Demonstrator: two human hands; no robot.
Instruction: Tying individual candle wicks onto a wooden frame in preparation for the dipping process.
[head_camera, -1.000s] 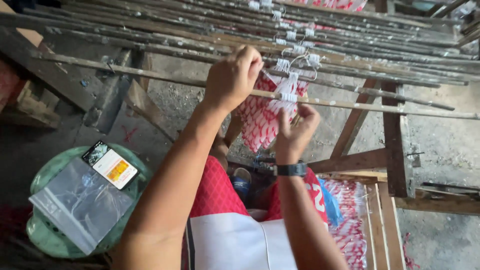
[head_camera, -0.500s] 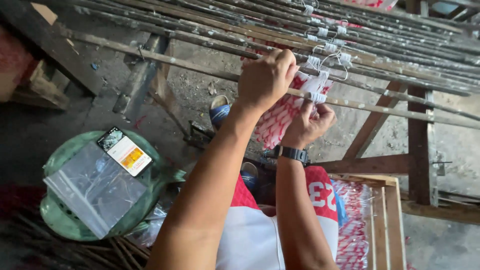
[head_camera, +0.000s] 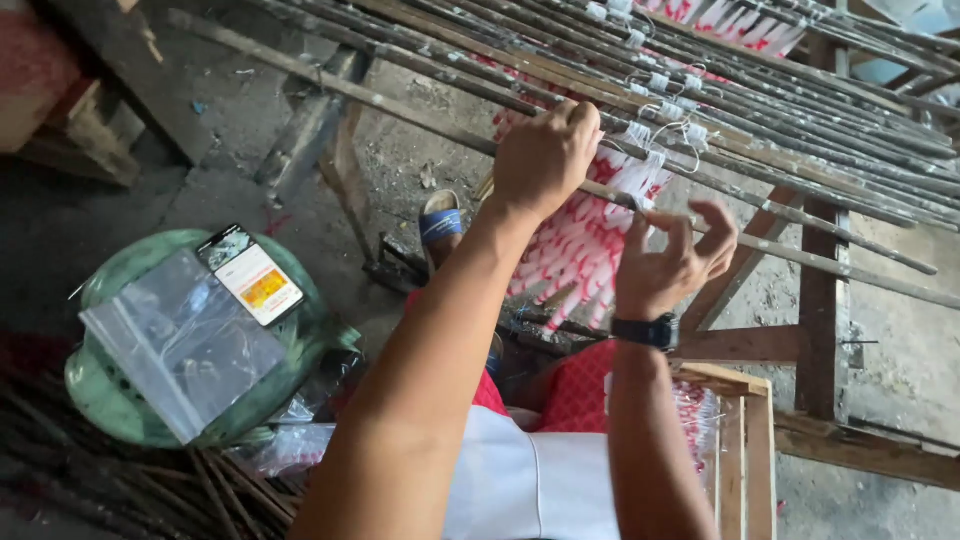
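Note:
My left hand (head_camera: 545, 155) is closed in a fist over a thin wooden stick (head_camera: 800, 255) that lies across a rack of many such sticks. From that stick, just below my fist, hangs a bundle of red-and-white strips (head_camera: 575, 250), tied at the top with a white band (head_camera: 640, 198). To the right of the bundle and a little below the stick is my right hand (head_camera: 675, 262), with a dark watch on its wrist. Its fingers are curled apart and hold nothing that I can see. Further bundles with white ties (head_camera: 660, 82) hang from sticks farther back.
A green plastic stool (head_camera: 100, 385) at the left carries a phone (head_camera: 250, 275) and a clear zip bag (head_camera: 180, 340). Dark sticks (head_camera: 200, 490) lie on the floor beneath it. A wooden crate (head_camera: 745, 450) holds more red-and-white strips. A blue sandal (head_camera: 440, 225) rests under the rack's wooden frame (head_camera: 820, 330).
My right hand has let go of the bundle's tied top, moved right and slightly down, and spread its fingers. My left hand stays closed on the stick.

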